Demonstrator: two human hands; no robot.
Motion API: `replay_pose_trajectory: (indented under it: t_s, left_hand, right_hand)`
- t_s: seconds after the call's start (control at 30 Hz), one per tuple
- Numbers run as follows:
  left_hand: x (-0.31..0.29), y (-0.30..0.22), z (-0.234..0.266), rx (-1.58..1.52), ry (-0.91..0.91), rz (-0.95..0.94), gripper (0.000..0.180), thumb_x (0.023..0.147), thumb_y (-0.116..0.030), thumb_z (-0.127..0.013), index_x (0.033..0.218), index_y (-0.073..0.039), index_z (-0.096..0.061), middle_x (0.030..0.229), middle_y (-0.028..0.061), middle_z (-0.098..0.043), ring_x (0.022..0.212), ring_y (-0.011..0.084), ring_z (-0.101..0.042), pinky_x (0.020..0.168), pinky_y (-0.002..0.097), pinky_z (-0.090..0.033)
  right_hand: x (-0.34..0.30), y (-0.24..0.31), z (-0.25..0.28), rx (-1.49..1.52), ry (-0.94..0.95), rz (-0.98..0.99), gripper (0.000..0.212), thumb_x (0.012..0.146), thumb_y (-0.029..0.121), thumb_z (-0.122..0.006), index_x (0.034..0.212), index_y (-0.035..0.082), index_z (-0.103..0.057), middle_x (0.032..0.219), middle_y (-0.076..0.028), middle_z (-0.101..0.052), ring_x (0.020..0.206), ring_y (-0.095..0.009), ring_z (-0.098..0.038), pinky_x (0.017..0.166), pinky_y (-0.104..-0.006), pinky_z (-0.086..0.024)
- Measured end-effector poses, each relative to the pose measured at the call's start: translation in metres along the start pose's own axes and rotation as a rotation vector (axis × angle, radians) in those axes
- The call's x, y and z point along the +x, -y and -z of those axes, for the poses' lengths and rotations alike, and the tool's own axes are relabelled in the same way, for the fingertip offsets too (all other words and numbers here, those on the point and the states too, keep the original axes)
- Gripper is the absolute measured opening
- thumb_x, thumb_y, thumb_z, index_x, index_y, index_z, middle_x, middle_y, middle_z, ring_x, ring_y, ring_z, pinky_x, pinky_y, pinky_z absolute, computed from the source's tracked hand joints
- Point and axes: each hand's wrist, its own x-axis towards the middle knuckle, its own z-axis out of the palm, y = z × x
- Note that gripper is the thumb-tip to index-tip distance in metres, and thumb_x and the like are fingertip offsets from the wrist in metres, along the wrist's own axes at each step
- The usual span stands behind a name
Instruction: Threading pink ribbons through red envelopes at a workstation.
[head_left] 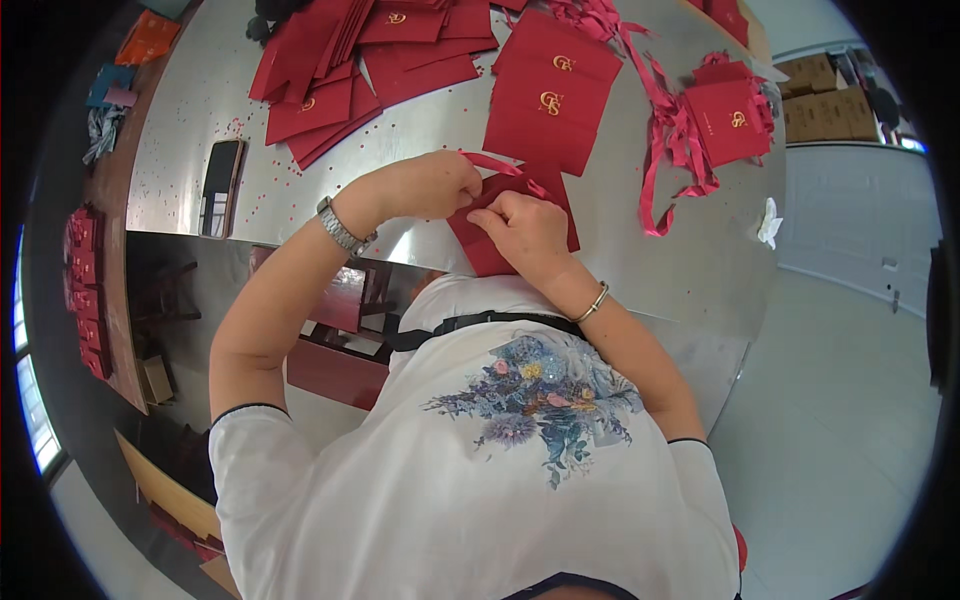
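Observation:
A small red paper bag lies at the table's near edge, close against my body. My left hand, with a metal watch on its wrist, is closed in a pinch at the bag's upper left. A pink-red ribbon runs from beside its fingers toward the right. Over the bag's middle, my right hand is also closed, thumb and forefinger pressed together near the left fingertips. What lies between the right fingers is hidden. Just beyond, flat red bags with gold lettering lie overlapping.
More flat red bags are heaped at the far left of the metal table. A phone lies at the left edge among red dots. Loose ribbons and ribboned bags are on the right, with a crumpled white tissue nearby.

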Motion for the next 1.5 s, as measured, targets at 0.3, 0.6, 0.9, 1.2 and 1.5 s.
replay_pose_trajectory:
  t_s: [0.3,0.6,0.9,1.2,1.5]
  left_hand:
    - [-0.005,-0.009,-0.006,0.257,-0.156,0.055,0.009,0.079,-0.006,-0.056,0.080,0.000,-0.064,0.093,0.0163,-0.060,0.087,0.0338,-0.061,0.075,0.0419,-0.051]
    - [-0.002,-0.002,-0.008,0.338,-0.149,0.115,0.015,0.076,-0.003,-0.056,0.087,-0.003,-0.066,0.095,0.0149,-0.062,0.088,0.0325,-0.064,0.072,0.0410,-0.054]
    - [0.001,0.001,-0.010,0.427,-0.159,0.132,0.013,0.075,-0.002,-0.058,0.084,-0.005,-0.067,0.095,0.0122,-0.062,0.091,0.0294,-0.063,0.071,0.0398,-0.055]
    - [-0.020,0.051,0.019,0.526,-0.365,0.485,0.016,0.072,-0.021,-0.066,0.081,-0.007,-0.068,0.095,0.0123,-0.062,0.092,0.0305,-0.063,0.072,0.0429,-0.053]
    - [0.011,-0.003,-0.035,0.142,-0.754,0.079,0.019,0.077,-0.016,-0.065,0.094,-0.008,-0.067,0.093,0.0126,-0.060,0.090,0.0328,-0.058,0.079,0.0411,-0.049]
  right_hand:
    - [-0.006,-0.007,0.006,-0.378,0.060,0.493,0.020,0.075,0.022,-0.070,0.087,0.007,-0.066,0.069,-0.006,-0.062,0.063,-0.021,-0.061,0.057,-0.0332,-0.049]
    - [-0.029,-0.005,0.042,-0.345,0.064,0.549,0.026,0.074,0.012,-0.064,0.100,0.005,-0.065,0.077,-0.005,-0.061,0.075,-0.019,-0.060,0.069,-0.0341,-0.048]
    - [-0.049,-0.071,0.026,-0.156,0.017,-0.010,0.084,0.070,0.021,-0.075,0.139,0.000,-0.033,0.126,-0.020,-0.048,0.112,-0.035,-0.047,0.097,-0.0419,-0.039]
    - [-0.044,-0.061,0.027,-0.297,0.169,-0.069,0.080,0.070,0.022,-0.075,0.137,-0.001,-0.038,0.128,-0.020,-0.046,0.117,-0.036,-0.044,0.101,-0.0420,-0.037]
    - [-0.043,-0.061,0.025,-0.302,0.145,-0.069,0.081,0.070,0.023,-0.076,0.137,0.000,-0.038,0.128,-0.015,-0.046,0.115,-0.033,-0.045,0.098,-0.0407,-0.039]
